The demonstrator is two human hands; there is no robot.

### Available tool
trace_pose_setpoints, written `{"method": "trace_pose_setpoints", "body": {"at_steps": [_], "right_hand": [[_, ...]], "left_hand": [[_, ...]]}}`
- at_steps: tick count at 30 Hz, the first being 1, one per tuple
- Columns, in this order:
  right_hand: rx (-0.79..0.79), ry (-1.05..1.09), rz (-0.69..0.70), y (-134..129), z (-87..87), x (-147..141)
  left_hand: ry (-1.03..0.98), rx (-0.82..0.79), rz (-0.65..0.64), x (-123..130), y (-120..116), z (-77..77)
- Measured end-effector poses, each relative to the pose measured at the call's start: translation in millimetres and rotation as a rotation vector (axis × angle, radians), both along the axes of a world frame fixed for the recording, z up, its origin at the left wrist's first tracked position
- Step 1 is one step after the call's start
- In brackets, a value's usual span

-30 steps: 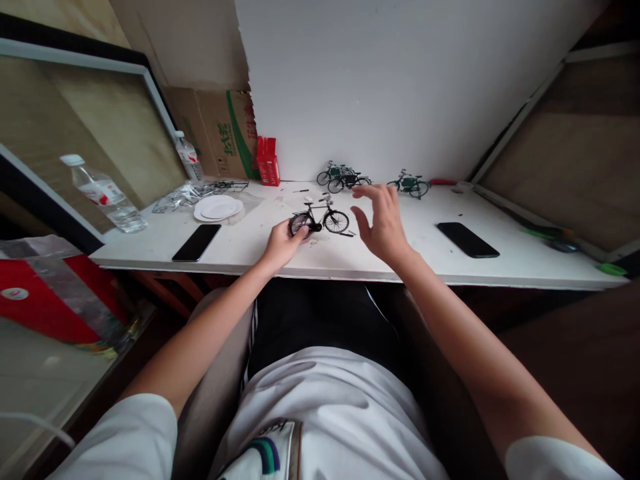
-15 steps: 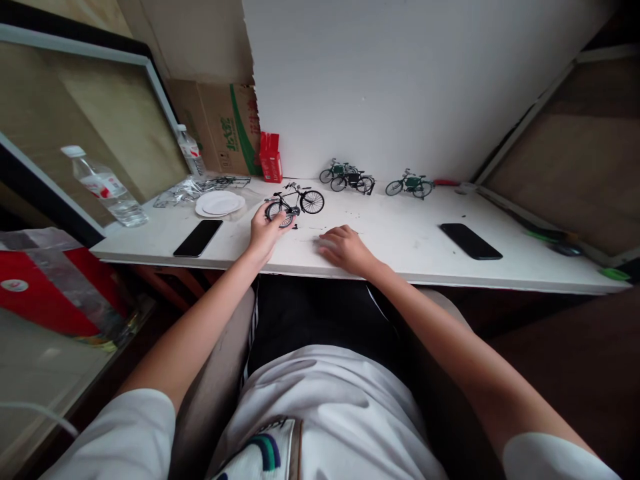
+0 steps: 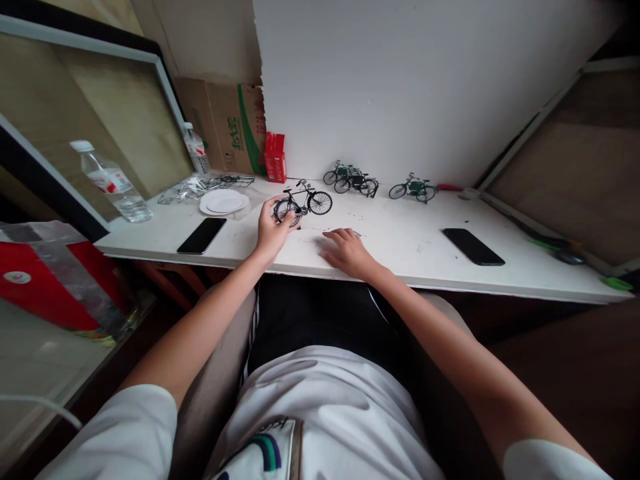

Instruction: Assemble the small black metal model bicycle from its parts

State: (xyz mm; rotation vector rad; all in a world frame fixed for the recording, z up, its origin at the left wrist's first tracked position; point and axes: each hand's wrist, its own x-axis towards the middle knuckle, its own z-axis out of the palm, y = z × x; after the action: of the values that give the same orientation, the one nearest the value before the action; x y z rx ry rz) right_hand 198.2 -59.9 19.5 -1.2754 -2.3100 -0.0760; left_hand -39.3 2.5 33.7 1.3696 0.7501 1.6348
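A white worktop (image 3: 410, 260) is stretching in front of a seated person, with loose small things lying across it that a sweeping wrist could be knocking away. The right hand (image 3: 347, 252) is hovering or resting near the front edge; its thumb and fingers are looking slack and parted, with nothing visible between them. The thumb is blurring, so contact with the worktop is impossible to tell. The left hand (image 3: 271, 230) is gripping a black miniature bicycle (image 3: 303, 208), its fingers closing around the rear wheel. The bicycle is sitting left of the right hand, its front wheel pointing rightward, unsupported by any other hand. Holding it only at one end could be letting the front swing or dip, and a hard squeeze could be bending the thin spokes. Farther back, two green miniature bicycles (image 3: 415, 190) and a black one with a box (image 3: 356, 183) are standing before the wall; a careless reach could be tipping them. Smallest, dark crumbs (image 3: 357, 217) are lying beyond the right hand, and any tiny part among them could be getting brushed aside unseen.
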Motion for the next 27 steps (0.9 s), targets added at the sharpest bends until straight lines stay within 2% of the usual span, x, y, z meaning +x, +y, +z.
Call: {"method": "trace_pose_setpoints", "body": {"at_steps": [6, 14, 21, 27], "right_hand": [[-0.043, 0.058, -0.073, 9, 3.6, 4], [-0.059, -0.036, -0.148, 21, 14.8, -30], [-0.123, -0.143, -0.137, 33, 26.9, -31], [-0.136, -0.195, -0.1, 44, 30.6, -24]], "left_hand": [[0.049, 0.048, 0.023, 1, 2, -1.9], [0.174, 0.119, 0.097, 1, -1, -4.3], [0.217, 0.137, 0.121, -1, -7, 1.1], [0.237, 0.153, 0.158, -1, -7, 1.9]]}}
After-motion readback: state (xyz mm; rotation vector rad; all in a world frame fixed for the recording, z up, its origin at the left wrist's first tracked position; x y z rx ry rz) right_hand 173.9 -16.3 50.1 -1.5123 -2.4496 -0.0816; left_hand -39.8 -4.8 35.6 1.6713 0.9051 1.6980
